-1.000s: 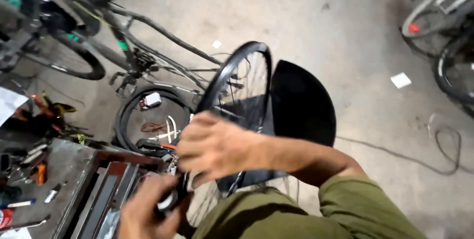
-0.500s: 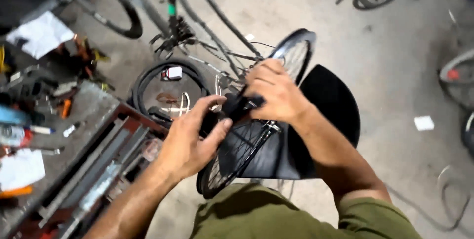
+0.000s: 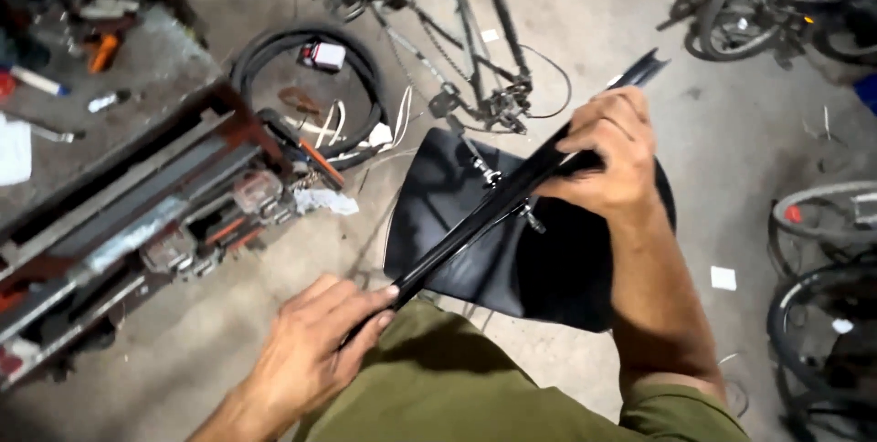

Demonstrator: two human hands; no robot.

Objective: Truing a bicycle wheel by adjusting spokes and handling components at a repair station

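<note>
A black bicycle wheel rim is seen edge-on, running from my lap up toward the far right. My right hand is closed around its upper part. My left hand grips its lower end by my olive-green trouser leg. The wheel's axle and nuts stick out at mid-length. Beneath it lies a black round seat or pad.
A red metal tool tray with parts stands at the left. A black tyre lies on the concrete floor with small items inside. A bicycle frame with chain lies beyond it. More bicycle wheels stand at the right edge.
The wheel has turned from showing its spokes to edge-on. My left hand slid down to its lower end. The view shifted so the tool tray sits at the left.
</note>
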